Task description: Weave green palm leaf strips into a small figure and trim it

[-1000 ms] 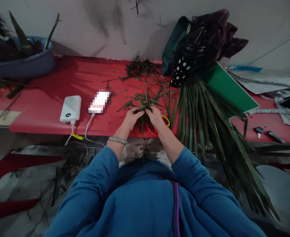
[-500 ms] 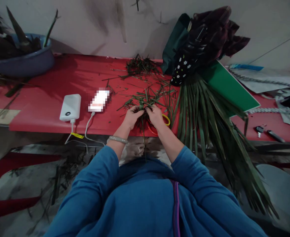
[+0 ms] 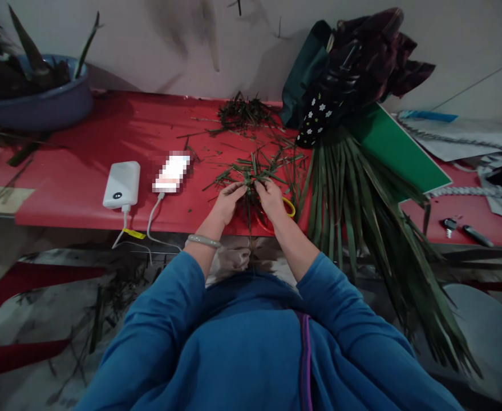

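Note:
Between my two hands, above the front part of the red table, is a small piece of woven green leaf strips. My left hand pinches its left side, thumb against fingers. My right hand pinches it from the right. Thin strips hang down from the piece toward my lap. Scissors with yellow and red handles lie partly hidden under my right hand and wrist. Cut leaf scraps are scattered just beyond my fingers.
A large palm leaf hangs over the table edge on the right, beside a green board. At left stand a power bank and a lit phone joined by cables. A blue basin holds plant stalks at the far left.
My hands have moved slightly apart, the right one shifting a little to the right. More of the woven leaf piece shows between the fingertips.

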The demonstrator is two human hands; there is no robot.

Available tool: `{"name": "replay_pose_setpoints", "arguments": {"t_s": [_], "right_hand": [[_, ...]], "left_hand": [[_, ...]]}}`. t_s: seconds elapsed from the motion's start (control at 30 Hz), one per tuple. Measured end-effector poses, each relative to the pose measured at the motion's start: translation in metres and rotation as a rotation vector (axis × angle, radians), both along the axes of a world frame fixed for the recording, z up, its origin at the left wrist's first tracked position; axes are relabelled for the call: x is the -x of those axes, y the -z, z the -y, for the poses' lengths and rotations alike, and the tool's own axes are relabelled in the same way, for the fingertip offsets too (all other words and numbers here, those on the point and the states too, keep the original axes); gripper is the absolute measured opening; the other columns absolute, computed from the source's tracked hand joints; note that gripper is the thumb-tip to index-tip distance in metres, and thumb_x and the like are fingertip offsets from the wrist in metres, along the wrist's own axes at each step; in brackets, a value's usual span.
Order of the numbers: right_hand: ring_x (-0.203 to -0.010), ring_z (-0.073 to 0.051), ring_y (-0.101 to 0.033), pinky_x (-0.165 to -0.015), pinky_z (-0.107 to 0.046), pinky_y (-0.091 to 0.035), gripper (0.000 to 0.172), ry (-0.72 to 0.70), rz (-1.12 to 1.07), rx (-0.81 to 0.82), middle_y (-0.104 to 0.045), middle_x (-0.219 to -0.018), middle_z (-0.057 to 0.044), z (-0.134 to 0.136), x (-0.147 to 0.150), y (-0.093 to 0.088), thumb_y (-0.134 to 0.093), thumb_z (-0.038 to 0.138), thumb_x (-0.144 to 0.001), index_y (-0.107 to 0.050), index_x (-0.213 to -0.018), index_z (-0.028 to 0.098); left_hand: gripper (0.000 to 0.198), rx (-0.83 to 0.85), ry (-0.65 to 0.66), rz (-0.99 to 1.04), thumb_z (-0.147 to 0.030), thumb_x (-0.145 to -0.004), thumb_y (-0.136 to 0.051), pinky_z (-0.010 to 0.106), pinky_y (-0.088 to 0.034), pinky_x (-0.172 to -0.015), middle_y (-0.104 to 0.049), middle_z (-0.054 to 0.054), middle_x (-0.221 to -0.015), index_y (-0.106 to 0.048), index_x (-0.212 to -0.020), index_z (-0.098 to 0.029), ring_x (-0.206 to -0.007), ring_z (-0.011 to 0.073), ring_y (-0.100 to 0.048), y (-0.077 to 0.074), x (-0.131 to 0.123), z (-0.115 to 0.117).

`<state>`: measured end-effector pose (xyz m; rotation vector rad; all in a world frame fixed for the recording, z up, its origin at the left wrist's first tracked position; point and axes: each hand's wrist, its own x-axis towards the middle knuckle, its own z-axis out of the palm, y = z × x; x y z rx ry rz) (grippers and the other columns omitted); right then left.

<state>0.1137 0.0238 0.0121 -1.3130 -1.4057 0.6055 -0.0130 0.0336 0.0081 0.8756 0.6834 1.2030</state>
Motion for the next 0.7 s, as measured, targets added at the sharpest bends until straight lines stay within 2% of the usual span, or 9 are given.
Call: {"name": "replay_pose_setpoints", "arguments": {"t_s": [0.07,0.23,0.37,0.47,0.53,0.6,0.7], "right_hand": [[-0.075,-0.014,-0.053,-0.072,-0.026,-0.04,0.025,-0.007,-0.022,-0.009,-0.06,-0.079,-0.002,0.002,0.001,-0.002,-0.042,0.038,-0.079,-0.057,-0.078,0.018],[-0.063,-0.012,-0.048,-0.061,-0.024,-0.039,0.027,0.013,-0.002,0.009,-0.053,-0.065,0.002,0.011,0.005,-0.007,-0.044,0.043,-0.078,-0.052,-0.071,0.018],[-0.073,-0.014,-0.052,-0.068,-0.026,-0.042,0.025,-0.064,0.165,-0.048,-0.054,-0.078,-0.002,0.015,0.009,-0.008,-0.056,0.042,-0.07,-0.053,-0.077,0.018],[-0.077,-0.015,-0.052,-0.07,-0.029,-0.043,0.026,-0.067,0.316,-0.021,-0.053,-0.084,-0.003,0.014,0.012,-0.005,-0.06,0.038,-0.067,-0.054,-0.082,0.018],[-0.078,-0.016,-0.052,-0.072,-0.03,-0.043,0.019,-0.045,0.369,-0.012,-0.053,-0.084,-0.004,0.012,0.011,-0.003,-0.057,0.032,-0.069,-0.054,-0.082,0.018],[-0.079,-0.017,-0.052,-0.074,-0.03,-0.042,0.012,-0.022,0.359,-0.033,-0.054,-0.082,-0.004,0.01,0.01,-0.001,-0.052,0.028,-0.072,-0.055,-0.078,0.018],[-0.077,-0.016,-0.051,-0.075,-0.029,-0.041,0.012,0.001,0.233,-0.077,-0.054,-0.078,-0.004,0.007,0.006,0.001,-0.046,0.027,-0.075,-0.054,-0.073,0.018]], "left_hand": [[0.022,0.027,-0.028,0.027,-0.029,-0.056,-0.07,0.025,-0.043,-0.076,-0.064,-0.001,-0.072,-0.064,-0.072,-0.017,-0.071,0.0094,-0.057,-0.001,0.0,0.0],[0.023,0.065,-0.144,0.046,-0.032,-0.057,-0.069,0.025,-0.043,-0.075,-0.061,-0.002,-0.069,-0.06,-0.073,-0.017,-0.072,0.0104,-0.057,-0.004,0.001,-0.001],[0.021,0.049,-0.195,0.075,-0.031,-0.059,-0.067,0.023,-0.041,-0.076,-0.06,-0.003,-0.07,-0.058,-0.072,-0.017,-0.075,0.0094,-0.056,-0.003,0.001,-0.002],[0.024,0.063,-0.162,0.083,-0.026,-0.058,-0.067,0.023,-0.041,-0.078,-0.062,-0.003,-0.073,-0.061,-0.079,-0.017,-0.075,0.009,-0.056,-0.002,0.0,-0.001],[0.028,0.055,-0.107,0.075,-0.021,-0.055,-0.066,0.024,-0.041,-0.079,-0.064,-0.002,-0.077,-0.062,-0.083,-0.017,-0.077,0.0097,-0.057,-0.001,0.0,0.0],[0.035,0.032,-0.05,0.061,-0.015,-0.053,-0.065,0.024,-0.042,-0.077,-0.065,0.0,-0.084,-0.062,-0.088,-0.017,-0.079,0.0109,-0.057,0.0,0.001,0.001],[0.043,0.019,-0.016,0.032,-0.013,-0.053,-0.062,0.025,-0.043,-0.071,-0.065,0.002,-0.09,-0.061,-0.096,-0.02,-0.08,0.0129,-0.059,0.001,0.002,0.001]]}}
